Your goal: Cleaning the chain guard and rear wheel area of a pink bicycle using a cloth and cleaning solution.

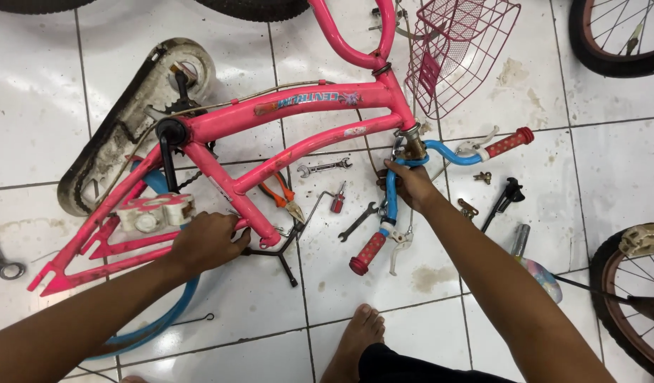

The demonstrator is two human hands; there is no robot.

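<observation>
On white tiles, pink bike frame (298,117) lies lengthwise, head tube rightward.

The bicycle frame (298,106) is seen to be glossy pink painted metal, scuffed in places. The chain guard (121,120) looks like white plastic, heavily soiled with dark grime. The handlebar (412,162) is blue-painted metal, fitted with red dotted rubbery grips (368,253), and its stem appears rusty. The basket (462,50) is made of pink coated wire. The wrenches (324,167) are of bright bare metal. The pliers (283,197) carry orange plastic handles. The floor (596,177) is laid with glossy white tiles, stained brown in patches.
</observation>
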